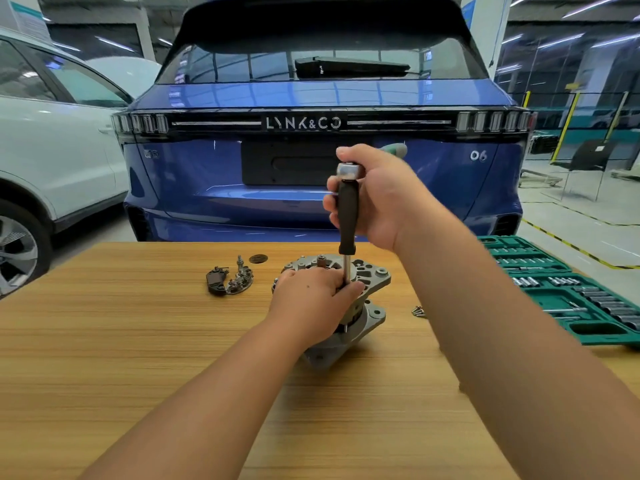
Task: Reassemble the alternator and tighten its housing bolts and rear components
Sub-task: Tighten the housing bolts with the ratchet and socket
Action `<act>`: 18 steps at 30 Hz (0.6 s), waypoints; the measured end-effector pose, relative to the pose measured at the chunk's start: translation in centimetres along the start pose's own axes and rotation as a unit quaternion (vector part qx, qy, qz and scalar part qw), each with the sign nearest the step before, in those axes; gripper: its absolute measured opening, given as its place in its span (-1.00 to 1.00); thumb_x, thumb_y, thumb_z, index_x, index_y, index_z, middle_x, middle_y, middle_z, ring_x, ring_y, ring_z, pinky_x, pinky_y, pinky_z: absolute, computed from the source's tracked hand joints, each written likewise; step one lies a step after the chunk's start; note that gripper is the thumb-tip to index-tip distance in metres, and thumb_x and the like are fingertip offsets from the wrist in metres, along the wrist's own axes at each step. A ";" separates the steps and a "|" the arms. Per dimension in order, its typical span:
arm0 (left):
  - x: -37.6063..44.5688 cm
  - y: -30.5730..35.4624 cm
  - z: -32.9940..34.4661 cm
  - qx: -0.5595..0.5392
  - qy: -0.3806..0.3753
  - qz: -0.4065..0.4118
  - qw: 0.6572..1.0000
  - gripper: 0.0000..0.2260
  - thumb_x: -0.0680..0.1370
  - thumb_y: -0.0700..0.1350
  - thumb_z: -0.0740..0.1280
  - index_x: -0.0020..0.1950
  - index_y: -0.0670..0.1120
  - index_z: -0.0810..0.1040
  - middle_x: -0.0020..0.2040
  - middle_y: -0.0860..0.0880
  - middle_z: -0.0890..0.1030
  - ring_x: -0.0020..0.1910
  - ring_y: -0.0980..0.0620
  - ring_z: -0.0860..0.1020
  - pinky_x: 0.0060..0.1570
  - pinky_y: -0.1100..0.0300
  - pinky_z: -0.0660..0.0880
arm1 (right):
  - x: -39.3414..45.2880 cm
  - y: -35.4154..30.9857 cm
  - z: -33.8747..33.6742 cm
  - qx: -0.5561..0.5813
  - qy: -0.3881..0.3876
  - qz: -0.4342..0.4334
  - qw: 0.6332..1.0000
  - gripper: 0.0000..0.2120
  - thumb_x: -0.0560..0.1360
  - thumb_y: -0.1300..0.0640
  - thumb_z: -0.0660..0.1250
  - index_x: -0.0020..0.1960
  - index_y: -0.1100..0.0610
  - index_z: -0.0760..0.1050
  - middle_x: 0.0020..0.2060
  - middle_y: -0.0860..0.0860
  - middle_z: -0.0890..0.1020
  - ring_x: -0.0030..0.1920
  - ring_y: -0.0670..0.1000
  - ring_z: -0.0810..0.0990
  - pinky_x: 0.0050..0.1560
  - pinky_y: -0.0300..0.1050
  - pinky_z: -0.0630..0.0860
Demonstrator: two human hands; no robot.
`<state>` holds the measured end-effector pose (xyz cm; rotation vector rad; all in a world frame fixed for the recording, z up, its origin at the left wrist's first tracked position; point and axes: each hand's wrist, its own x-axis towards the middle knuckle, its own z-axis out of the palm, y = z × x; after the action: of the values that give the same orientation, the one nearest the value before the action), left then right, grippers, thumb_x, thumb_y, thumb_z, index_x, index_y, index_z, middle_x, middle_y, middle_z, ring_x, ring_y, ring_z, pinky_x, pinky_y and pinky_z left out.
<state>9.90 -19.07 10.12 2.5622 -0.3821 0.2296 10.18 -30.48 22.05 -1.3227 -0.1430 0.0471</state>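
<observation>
My left grip covers the near top of the alternator, so the driver's tip and whatever it meets are hidden. The small fasteners on the desk are too tiny to identify (screws, perhaps). The socket case runs off the right edge.

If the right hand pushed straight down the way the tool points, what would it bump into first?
Probably the left hand, which grips the tool's metal shaft just below the right hand. The alternator sits right under that, though depth is hard to judge.
</observation>
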 end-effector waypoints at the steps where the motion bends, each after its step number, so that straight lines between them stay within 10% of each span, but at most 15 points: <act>1: 0.0 0.1 0.0 0.008 0.002 0.003 1.000 -0.62 0.66 0.25 0.15 0.28 0.11 0.62 0.03 0.08 0.69 -0.01 0.06 0.57 0.29 -0.09 0.45 | 0.1 -0.6 0.1 -0.032 0.020 -0.004 0.999 -0.87 0.61 0.08 0.28 -0.04 0.13 0.42 -0.43 -0.01 0.58 -0.42 0.03 0.59 -0.16 -0.05 0.52; 9: 0.2 0.0 0.0 0.022 0.007 0.008 1.000 -0.60 0.66 0.27 0.12 0.18 0.11 0.66 -0.20 0.13 0.63 -0.18 0.15 0.54 0.20 -0.08 0.49 | 0.0 -2.2 0.2 -0.110 -0.063 0.067 0.990 -0.91 0.54 0.09 0.19 -0.02 0.10 0.32 -0.38 0.02 0.49 -0.41 0.03 0.45 -0.03 0.04 0.49; 18: 0.4 0.1 0.1 0.044 0.000 0.005 0.999 -0.59 0.66 0.29 0.10 0.10 0.12 0.67 -0.26 0.16 0.58 -0.21 0.17 0.50 0.18 -0.10 0.50 | -0.3 0.5 0.9 0.128 0.063 -0.051 0.989 -0.78 0.56 0.19 0.17 0.15 0.22 0.47 -0.28 0.06 0.70 -0.39 -0.03 0.53 -0.09 -0.05 0.51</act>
<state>10.25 -19.29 10.17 2.6479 -0.3927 0.2557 9.82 -29.47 21.74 -1.0578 -0.0941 -0.1019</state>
